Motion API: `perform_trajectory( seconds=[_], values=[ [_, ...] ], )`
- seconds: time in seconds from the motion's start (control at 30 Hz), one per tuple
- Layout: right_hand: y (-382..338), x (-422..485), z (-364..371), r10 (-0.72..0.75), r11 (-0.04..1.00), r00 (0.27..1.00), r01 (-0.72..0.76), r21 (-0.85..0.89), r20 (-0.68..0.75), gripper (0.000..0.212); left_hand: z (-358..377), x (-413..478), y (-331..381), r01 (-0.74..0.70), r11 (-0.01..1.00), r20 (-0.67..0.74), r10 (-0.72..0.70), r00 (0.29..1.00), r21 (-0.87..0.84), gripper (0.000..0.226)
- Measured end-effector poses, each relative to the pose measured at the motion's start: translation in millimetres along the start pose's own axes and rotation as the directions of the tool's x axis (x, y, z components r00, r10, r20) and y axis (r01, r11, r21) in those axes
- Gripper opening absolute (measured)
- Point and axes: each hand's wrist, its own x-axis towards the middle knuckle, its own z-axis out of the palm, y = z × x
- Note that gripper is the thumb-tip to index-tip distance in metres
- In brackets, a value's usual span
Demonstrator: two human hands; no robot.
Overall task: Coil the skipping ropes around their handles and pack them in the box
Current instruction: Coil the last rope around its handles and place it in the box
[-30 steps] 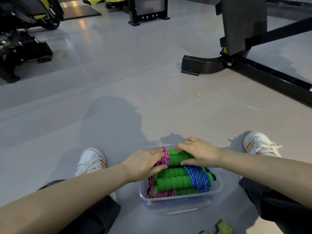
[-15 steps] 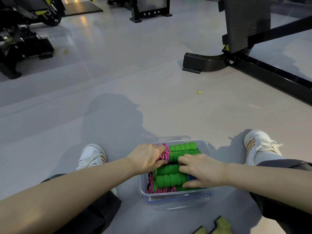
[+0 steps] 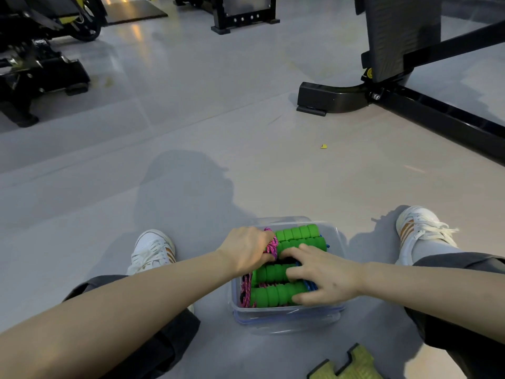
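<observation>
A clear plastic box point(image 3: 287, 315) stands on the floor between my feet. Inside lie several green ribbed foam handles point(image 3: 276, 294) wound with pink rope point(image 3: 246, 289) and blue rope point(image 3: 310, 286). My left hand point(image 3: 246, 251) is at the box's far left corner, fingers curled on the pink coil point(image 3: 272, 246) of the far bundle. My right hand point(image 3: 322, 277) lies spread across the right side of the bundles, fingers on the green handles, covering most of the blue rope.
I sit on a grey gym floor with white sneakers point(image 3: 151, 250) at either side. A black bench frame point(image 3: 410, 105) stands far right, dark machines point(image 3: 41, 64) far left. A yellow-green foam mat piece point(image 3: 347, 365) lies near me.
My right hand moved from the far green handles toward me onto the near bundles, over the blue rope. My left hand stayed on the pink coil.
</observation>
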Motion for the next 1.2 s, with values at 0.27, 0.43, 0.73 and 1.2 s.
perform_trajectory(
  seconds=[0.27, 0.43, 0.73, 1.2],
  values=[
    [-16, 6, 4, -0.014, 0.999, 0.997, 0.016, 0.032, -0.074, 0.033, 15, -6, 6, -0.119, 0.981, -0.011, 0.122, 0.992, 0.152, 0.033],
    [-17, 11, 2, 0.067, 0.989, 0.996, -0.059, 0.137, -0.053, 0.036, 32, -11, -12, -0.268, 0.945, -0.113, 0.292, 0.950, 0.187, 0.048],
    [45, 5, -24, 0.217, 0.974, 0.976, -0.217, -0.064, -0.010, 0.054, 39, -18, -14, -0.316, 0.885, -0.090, 0.366, 0.926, 0.343, 0.050],
    [36, 2, -33, 0.378, 0.923, 0.918, -0.363, 0.131, -0.122, 0.053, 19, -38, 12, -0.224, 0.928, 0.183, 0.175, 0.967, 0.297, 0.136]
  ],
)
